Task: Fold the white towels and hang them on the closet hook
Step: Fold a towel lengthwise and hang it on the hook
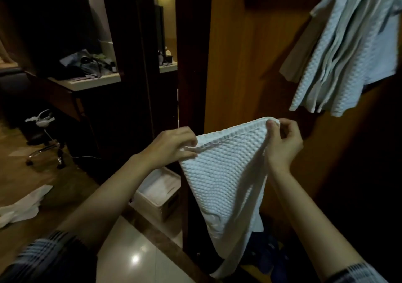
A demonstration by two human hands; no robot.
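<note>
The left hand (171,145) and the right hand (280,143) held a white waffle-weave cotton towel (226,178) by its top hem, in front of the open wooden closet (250,61). The left fingers were curled over the hem's left corner, pinching it; the right fingers and thumb pinched the right corner, with the cloth bunched under them. The hem ran taut between the two hands, a little higher on the right. Below it the towel hung free, narrowing toward a point near the floor, its lower end just above the closet's threshold.

Up and to the right, well apart from the hands, a second pale waffle-weave towel (352,50) hung in folds inside the closet; what it hung from could not be seen. Open room lay between that hanging towel's lower edge and the held hem.

Left of the closet's dark door frame (191,54), a white rectangular plastic box (161,193) stood on the floor, near the left forearm. Glossy pale floor tiles (134,250) lay underfoot. Farther left, crumpled white cloth (24,204) lay on the wooden floor, a wheeled chair base (45,150) stood beyond it, and a cluttered white-topped table (87,82) stood against the wall.
</note>
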